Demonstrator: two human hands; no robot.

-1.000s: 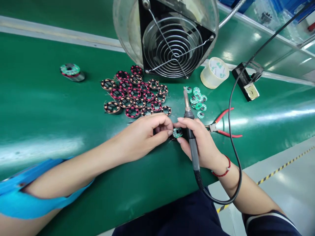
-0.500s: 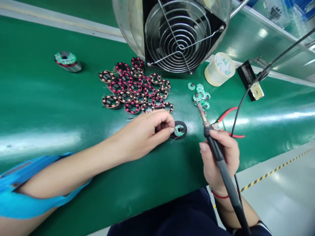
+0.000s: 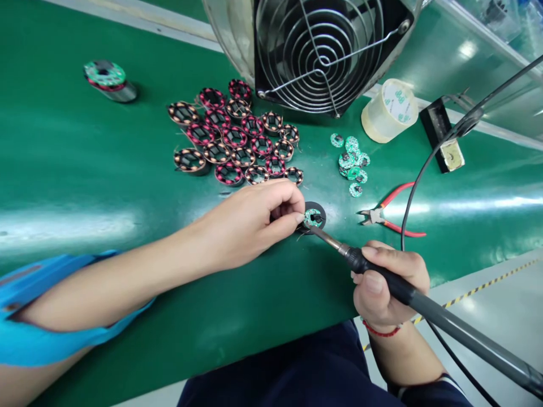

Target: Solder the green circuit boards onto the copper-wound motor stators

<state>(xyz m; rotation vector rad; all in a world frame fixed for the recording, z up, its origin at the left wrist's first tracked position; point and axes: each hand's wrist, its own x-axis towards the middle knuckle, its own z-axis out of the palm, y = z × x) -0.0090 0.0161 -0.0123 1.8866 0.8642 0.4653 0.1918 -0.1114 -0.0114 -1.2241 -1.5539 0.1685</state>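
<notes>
A black ring coil with a small green circuit board (image 3: 313,216) on top lies on the green belt (image 3: 85,186). My left hand (image 3: 250,220) is closed, its fingertips pinched against the coil's left edge. My right hand (image 3: 388,282) grips a black soldering iron (image 3: 382,280) like a pen. The iron's metal tip touches the lower edge of the green board. The iron's cable runs off to the lower right.
Several wound coils (image 3: 235,135) lie in a cluster behind my left hand. Small green boards (image 3: 351,161) sit to their right, red-handled cutters (image 3: 388,215) nearby. A fan (image 3: 324,53), tape roll (image 3: 388,110), black iron stand (image 3: 443,138) and solder spool (image 3: 106,79) stand further back.
My right hand left the coil, drew back toward the belt's near edge, turned the iron and brought its tip down onto the board. My left hand stayed on the coil.
</notes>
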